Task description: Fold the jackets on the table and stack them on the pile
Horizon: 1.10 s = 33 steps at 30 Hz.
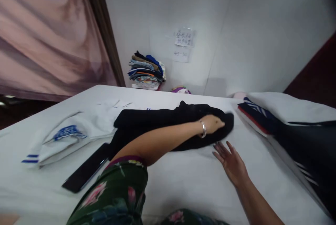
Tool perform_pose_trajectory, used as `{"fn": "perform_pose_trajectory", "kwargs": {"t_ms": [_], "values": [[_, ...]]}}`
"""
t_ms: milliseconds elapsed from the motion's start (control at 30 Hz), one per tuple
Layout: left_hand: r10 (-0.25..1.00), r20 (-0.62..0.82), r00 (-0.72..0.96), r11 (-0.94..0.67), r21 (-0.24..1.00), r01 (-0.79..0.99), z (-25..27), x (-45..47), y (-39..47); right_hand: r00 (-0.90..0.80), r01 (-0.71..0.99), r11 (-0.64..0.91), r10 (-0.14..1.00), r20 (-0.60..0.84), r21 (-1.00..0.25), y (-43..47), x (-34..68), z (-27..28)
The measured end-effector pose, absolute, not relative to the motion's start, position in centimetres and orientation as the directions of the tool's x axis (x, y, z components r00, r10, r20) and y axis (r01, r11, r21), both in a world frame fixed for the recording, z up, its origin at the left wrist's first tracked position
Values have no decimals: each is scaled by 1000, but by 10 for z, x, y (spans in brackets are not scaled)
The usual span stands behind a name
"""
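A black garment (154, 118) lies stretched across the white table, its right end slightly blurred. My left arm reaches over it, and my left hand (213, 124), with a silver bracelet at the wrist, is closed on the cloth near that right end. The fingertips are partly hidden. My right hand (232, 163) is just below the garment's lower right edge, its fingers spread and holding nothing. Left of the black cloth lies a white garment (86, 128) with blue lettering and blue stripes. A flat dark slab like a phone (86, 169) rests by the black garment's lower left corner.
Dark garments with white stripes (288, 137) lie along the right side of the white table (183, 186). A stack of folded clothes (145, 70) stands by the back wall, below and left of paper notes (183, 44). A pink curtain (49, 32) hangs at left.
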State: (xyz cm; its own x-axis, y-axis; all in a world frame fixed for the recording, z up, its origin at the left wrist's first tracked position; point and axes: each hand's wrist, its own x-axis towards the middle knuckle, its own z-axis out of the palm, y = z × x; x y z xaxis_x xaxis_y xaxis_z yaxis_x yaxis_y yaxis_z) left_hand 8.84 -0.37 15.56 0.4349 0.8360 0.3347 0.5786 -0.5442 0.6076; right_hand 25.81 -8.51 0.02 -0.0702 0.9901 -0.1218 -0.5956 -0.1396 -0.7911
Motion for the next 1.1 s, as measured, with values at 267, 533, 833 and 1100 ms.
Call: {"fn": "perform_pose_trajectory", "kwargs": {"t_ms": [267,533,833,1100], "values": [[779,246,577,-624,401,671,111,36,-29,-184,-727,-290,956,-231,-623,-76,265,6],[999,37,-21,4,416,910,90,-31,15,-198,-733,-340,935,-293,-589,-70,262,4],[975,-34,-217,211,429,878,79,-5,45,-233,-670,-365,930,-283,-647,-75,266,9],[872,285,399,-489,471,734,120,78,-37,-395,-553,-467,876,-276,-690,-78,265,19]]}}
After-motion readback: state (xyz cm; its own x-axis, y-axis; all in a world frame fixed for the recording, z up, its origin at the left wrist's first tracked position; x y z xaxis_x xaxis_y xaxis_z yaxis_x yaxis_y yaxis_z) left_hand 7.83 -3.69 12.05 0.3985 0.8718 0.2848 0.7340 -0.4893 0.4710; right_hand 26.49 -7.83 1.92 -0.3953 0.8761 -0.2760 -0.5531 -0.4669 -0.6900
